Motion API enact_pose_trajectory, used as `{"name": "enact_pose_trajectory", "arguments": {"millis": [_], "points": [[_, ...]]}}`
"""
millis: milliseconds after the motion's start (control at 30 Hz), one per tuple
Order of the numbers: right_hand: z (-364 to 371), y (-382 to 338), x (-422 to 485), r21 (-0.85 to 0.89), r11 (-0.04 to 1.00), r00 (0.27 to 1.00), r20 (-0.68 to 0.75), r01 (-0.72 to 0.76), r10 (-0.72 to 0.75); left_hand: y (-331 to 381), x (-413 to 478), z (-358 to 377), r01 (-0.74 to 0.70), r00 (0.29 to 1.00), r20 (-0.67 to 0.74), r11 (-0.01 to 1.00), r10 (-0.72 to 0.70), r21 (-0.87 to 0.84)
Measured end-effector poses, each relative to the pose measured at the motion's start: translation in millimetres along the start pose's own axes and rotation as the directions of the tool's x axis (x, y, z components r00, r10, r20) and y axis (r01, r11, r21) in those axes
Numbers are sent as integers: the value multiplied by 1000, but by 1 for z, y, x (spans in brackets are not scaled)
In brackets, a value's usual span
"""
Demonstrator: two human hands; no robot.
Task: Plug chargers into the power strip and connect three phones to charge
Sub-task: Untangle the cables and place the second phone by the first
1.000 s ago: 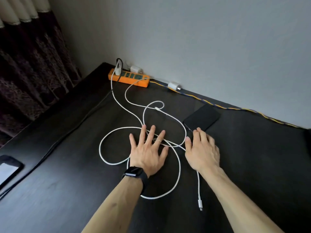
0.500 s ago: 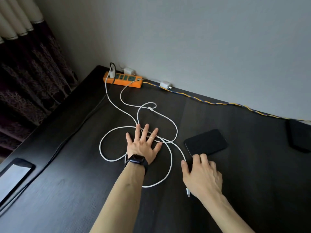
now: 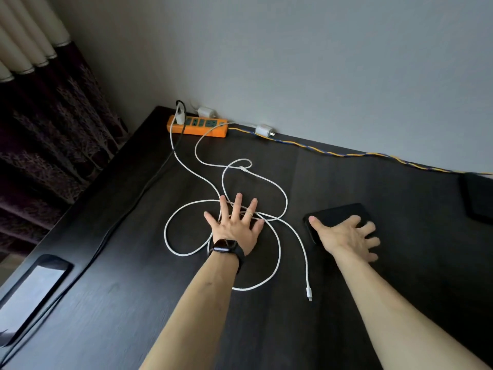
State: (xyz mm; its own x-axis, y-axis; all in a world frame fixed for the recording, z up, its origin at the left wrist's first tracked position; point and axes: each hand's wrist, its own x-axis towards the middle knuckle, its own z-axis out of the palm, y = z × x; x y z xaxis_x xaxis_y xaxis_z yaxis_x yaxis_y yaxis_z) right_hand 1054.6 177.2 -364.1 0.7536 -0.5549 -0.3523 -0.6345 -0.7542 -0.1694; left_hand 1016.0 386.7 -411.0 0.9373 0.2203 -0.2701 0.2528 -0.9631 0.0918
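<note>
Right hand [image 3: 346,237] is now sitting on the dark phone [image 3: 337,217], fingers spread flat over its near half, thumb at the left edge; half a second ago it was just short of that phone, and a second ago the phone was lying further back by the wall, so it has been dragged in toward the cables. Not lifted, palm is pressing it to the table [image 3: 373,303]. Left hand [image 3: 234,225] is staying put, fingers fanned wide, pinning the tangle of white cable [image 3: 280,249] where the loops are crossing. One free connector [image 3: 309,292] is lying loose on the wood between the two forearms, near the phone but not touching it; a second connector tip is showing in the far loop. My read: phone and plug are now close enough to mate, next step is probably picking up that connector, none of the phones is connected yet. Orange power strip [image 3: 198,126] is sitting at the back left corner against the wall, one white charger [image 3: 180,116] plugged in at its left end, another adapter [image 3: 206,112] behind it and a third [image 3: 264,130] lying unplugged to its right on the striped cord. Second phone [image 3: 32,292] is lying screen-up at the left edge, a third dark one [image 3: 480,198] at the far right. Dark wood-grain table, grey wall, dark patterned curtain [image 3: 53,129] on the left.
</note>
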Motion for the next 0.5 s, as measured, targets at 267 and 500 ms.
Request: {"name": "enact_pose_trajectory", "arguments": {"millis": [267,500], "points": [[0,-2,-14,444,810,924,183,-383,336,-27,-4,-18,-206,978,-2,972,207,-116],[-4,-3,-22,532,754,923,224,-385,313,-92,-40,0,-317,948,-30,948,317,-26]]}}
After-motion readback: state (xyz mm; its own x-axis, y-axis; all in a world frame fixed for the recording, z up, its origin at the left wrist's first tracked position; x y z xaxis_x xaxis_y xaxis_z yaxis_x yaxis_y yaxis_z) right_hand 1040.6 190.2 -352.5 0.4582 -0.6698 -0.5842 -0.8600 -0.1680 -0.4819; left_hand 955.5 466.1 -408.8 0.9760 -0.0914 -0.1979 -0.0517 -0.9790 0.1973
